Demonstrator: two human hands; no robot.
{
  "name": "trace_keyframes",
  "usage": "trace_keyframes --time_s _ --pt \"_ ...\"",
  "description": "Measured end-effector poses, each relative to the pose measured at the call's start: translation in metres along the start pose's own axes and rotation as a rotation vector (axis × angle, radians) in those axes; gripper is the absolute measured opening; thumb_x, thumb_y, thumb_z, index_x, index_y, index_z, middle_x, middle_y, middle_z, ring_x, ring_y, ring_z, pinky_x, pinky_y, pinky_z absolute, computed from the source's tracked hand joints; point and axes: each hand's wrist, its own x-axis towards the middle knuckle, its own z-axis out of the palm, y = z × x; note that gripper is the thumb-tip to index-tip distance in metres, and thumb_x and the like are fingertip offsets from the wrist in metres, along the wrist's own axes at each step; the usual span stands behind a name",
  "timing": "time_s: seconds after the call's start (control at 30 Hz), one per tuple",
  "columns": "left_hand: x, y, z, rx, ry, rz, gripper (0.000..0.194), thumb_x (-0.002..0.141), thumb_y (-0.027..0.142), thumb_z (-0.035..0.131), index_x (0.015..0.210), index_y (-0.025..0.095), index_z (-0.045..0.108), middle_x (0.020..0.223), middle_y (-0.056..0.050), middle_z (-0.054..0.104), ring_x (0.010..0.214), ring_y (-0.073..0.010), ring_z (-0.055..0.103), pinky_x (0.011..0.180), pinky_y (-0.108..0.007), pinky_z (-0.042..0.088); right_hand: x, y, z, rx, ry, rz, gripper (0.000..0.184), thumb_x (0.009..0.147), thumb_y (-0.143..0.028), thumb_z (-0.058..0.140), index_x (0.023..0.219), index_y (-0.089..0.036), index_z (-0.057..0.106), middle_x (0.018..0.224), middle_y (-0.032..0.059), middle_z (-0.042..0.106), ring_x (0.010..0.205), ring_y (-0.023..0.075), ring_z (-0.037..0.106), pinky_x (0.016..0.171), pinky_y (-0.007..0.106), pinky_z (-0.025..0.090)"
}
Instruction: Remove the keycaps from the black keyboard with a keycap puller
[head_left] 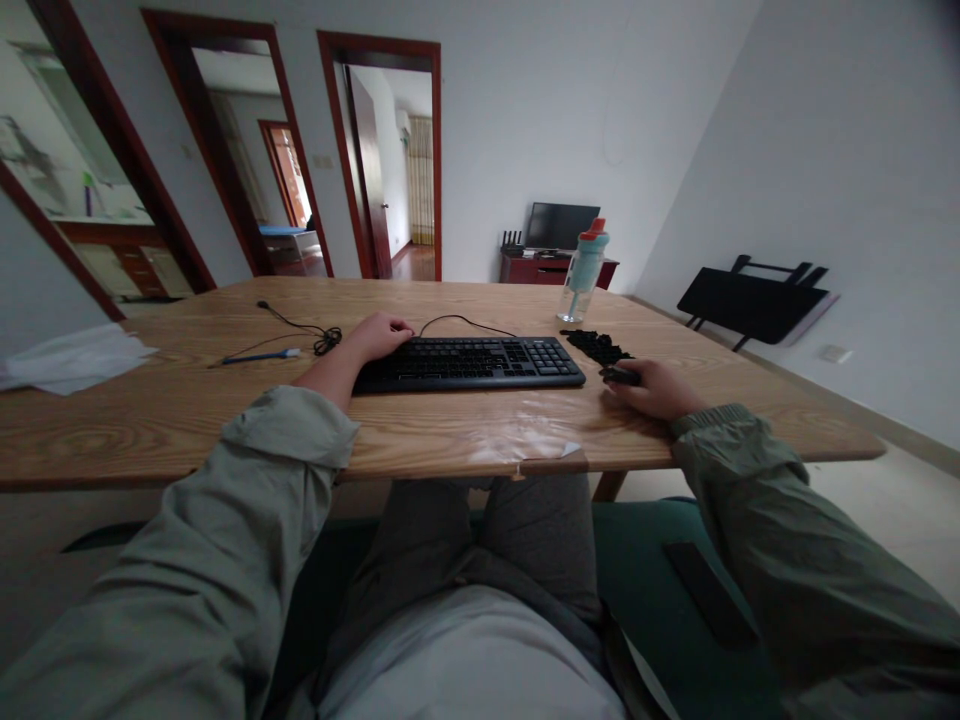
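A black keyboard (469, 362) lies in the middle of the wooden table (180, 400). My left hand (379, 335) rests curled on the keyboard's far left corner, gripping its edge. My right hand (654, 388) lies on the table to the keyboard's right, its fingers closed on a small black object (619, 376). Just beyond that hand sits a heap of small black pieces (598, 346). A thin black cable (465, 321) runs from behind the keyboard.
A clear bottle with a red and teal cap (583, 272) stands behind the black pieces. A blue pen (262, 356), a coiled black cord (315, 335) and white paper (71, 358) lie at the left. A folded black table (754, 300) leans on the right wall.
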Motion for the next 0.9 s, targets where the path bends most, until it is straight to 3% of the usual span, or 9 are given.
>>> trace_keyframes --time_s 0.13,0.3,0.43,0.63,0.9 --pt "0.002 -0.004 -0.001 -0.017 0.026 -0.011 0.032 0.078 0.037 0.06 0.097 0.02 0.078 0.095 -0.006 0.076 0.088 -0.0218 0.068 0.08 -0.027 0.049 -0.002 0.024 -0.008 -0.048 0.108 0.156 0.036 0.079 -0.043 0.054 0.085 -0.014 0.074 0.066 0.0066 0.066 0.063 0.0211 0.058 0.055 0.029 0.035" --pt "0.002 -0.003 -0.001 0.004 -0.004 -0.005 0.034 0.079 0.036 0.057 0.099 0.019 0.077 0.096 -0.006 0.076 0.088 -0.0217 0.068 0.082 -0.028 0.049 -0.002 0.037 -0.012 -0.089 0.033 0.256 0.04 0.075 -0.046 0.059 0.09 -0.013 0.076 0.064 0.0078 0.066 0.059 0.0204 0.057 0.053 0.029 0.034" --pt "0.002 -0.003 0.0 -0.002 0.004 0.015 0.034 0.078 0.036 0.056 0.098 0.018 0.077 0.095 -0.007 0.076 0.087 -0.022 0.068 0.081 -0.028 0.049 -0.001 0.033 -0.012 -0.07 0.002 0.265 0.038 0.075 -0.048 0.06 0.085 -0.014 0.075 0.063 0.0067 0.065 0.058 0.0189 0.057 0.052 0.028 0.034" --pt "0.003 -0.006 0.002 0.011 0.005 0.009 0.034 0.079 0.038 0.056 0.097 0.02 0.077 0.096 -0.006 0.076 0.087 -0.0212 0.068 0.08 -0.027 0.049 0.0 0.043 -0.007 0.083 0.164 0.207 0.031 0.07 -0.039 0.066 0.086 -0.014 0.073 0.067 0.0062 0.067 0.063 0.0207 0.06 0.057 0.028 0.042" --pt "0.003 -0.005 0.001 0.017 -0.006 -0.006 0.033 0.079 0.037 0.056 0.098 0.021 0.077 0.098 -0.006 0.076 0.089 -0.0215 0.068 0.081 -0.027 0.05 0.0 0.039 -0.004 0.097 0.09 0.206 0.026 0.066 -0.034 0.068 0.085 -0.018 0.075 0.061 0.0033 0.065 0.063 0.0219 0.061 0.059 0.029 0.045"
